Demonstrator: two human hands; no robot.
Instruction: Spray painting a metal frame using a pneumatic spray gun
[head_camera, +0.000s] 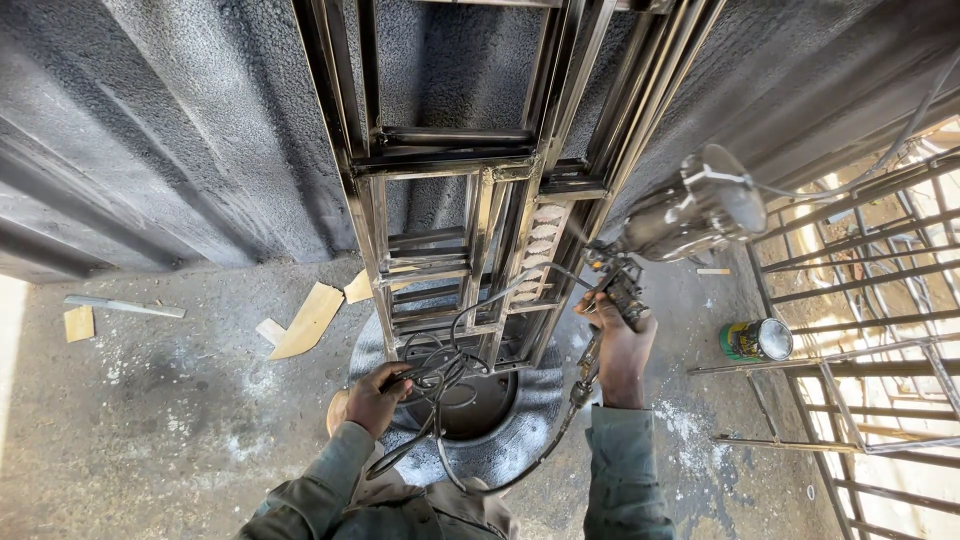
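A: Fingers first. We see the right hand (622, 345) wrapped tight round the grip of the spray gun (640, 255), fingers clamped, one seemingly up at the trigger, too small to confirm.

B: Left?

A: The left hand (377, 397) is closed on a bundle of black hose (440, 375), fingers curled together over the loops. We judge it's gathered there to keep the slack off the wet metal.

B: Gun orientation?

A: Metal cup (700, 205) up and tilted to the right, nozzle aimed left at the steel frame (470, 230). The hose drops from the gun handle, runs near along the right sleeve (622, 470) and swings back to the left hand.

B: Where's the frame?

A: Centre, leaning on the grey-sprayed wall (200, 150), foot just far of both hands. A pale patterned panel (540, 250) sits right where the gun points. Frame stands over a round, grey-dusted wheel rim (495, 420) on the ground, probably propping it off the floor.

B: Rest?

A: Green paint can (755, 341) lying on its side, right, near a barred metal grille (860, 300). Wood scraps (305, 322) left on the concrete floor (150, 430); overspray everywhere.
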